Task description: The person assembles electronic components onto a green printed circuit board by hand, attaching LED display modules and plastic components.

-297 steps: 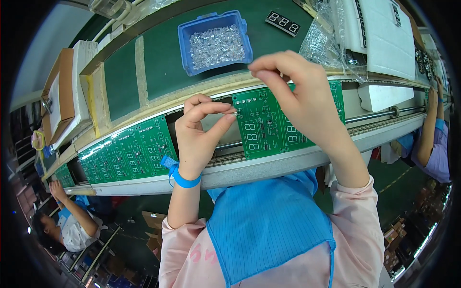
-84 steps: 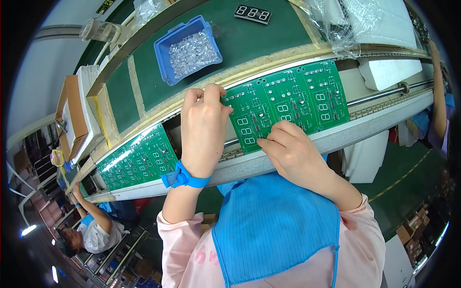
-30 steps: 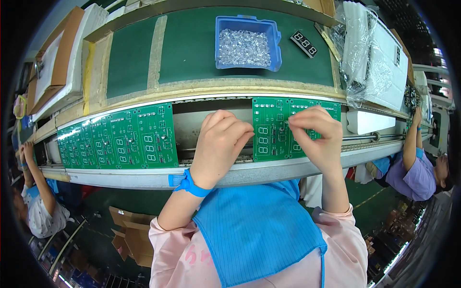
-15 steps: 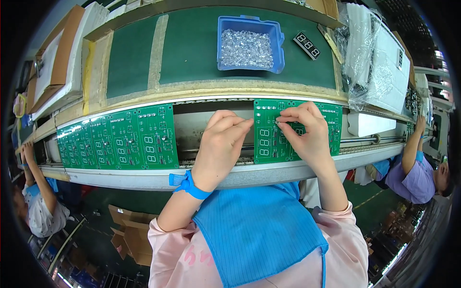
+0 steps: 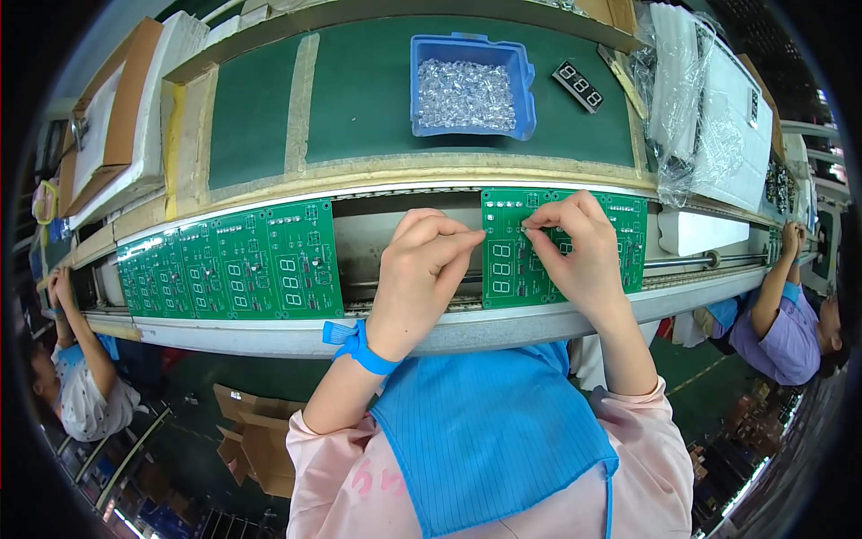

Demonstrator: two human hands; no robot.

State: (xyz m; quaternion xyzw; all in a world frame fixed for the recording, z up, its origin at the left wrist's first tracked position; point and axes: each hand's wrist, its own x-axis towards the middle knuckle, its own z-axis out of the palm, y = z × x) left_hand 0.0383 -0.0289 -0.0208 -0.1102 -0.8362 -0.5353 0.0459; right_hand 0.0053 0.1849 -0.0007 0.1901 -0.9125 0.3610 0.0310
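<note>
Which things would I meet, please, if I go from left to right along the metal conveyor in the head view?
One co-worker's hands → left group of green circuit boards → left hand → right hand → white foam block → another co-worker's hands.

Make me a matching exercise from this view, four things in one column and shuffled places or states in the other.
Things:
1. Blue bin
2. Three-digit display
3. Blue wristband
4. Right hand

Places or states:
A. On the wrist of the left hand
B. Partly covering a green circuit board
C. Holding many small clear parts
D. Lying on the green worktop, right of the bin

Pairs: 1-C, 2-D, 3-A, 4-B
</note>
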